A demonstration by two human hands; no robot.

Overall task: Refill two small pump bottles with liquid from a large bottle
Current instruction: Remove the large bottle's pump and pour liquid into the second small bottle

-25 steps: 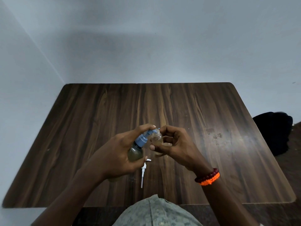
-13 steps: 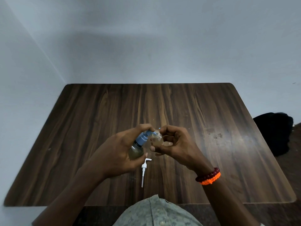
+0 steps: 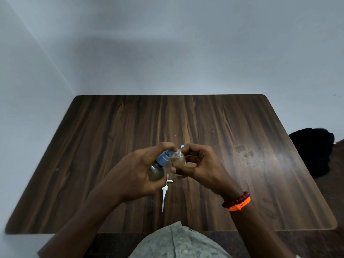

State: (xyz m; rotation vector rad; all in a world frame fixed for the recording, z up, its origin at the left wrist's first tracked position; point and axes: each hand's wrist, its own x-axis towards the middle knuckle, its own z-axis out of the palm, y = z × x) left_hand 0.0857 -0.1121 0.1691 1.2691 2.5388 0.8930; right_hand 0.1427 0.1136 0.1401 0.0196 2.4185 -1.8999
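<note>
- Evidently little has changed over the last second: both hands and both bottles sit where they were, the pump nozzle still at the small bottle's mouth. Judgement: dispensing is in progress, and this first refill is not finished.
- Left hand: grip curled round the large bottle, forefinger on its blue pump. The bottle tilts right, body in the palm, pump head clear above the fingers.
- Loose white pump: lying on the worktop, below and between the hands, untouched.
- Right hand: grip pinching the small bottle, thumb beneath, fingers behind; its open neck meets the nozzle. Fill level cannot be read.
</note>
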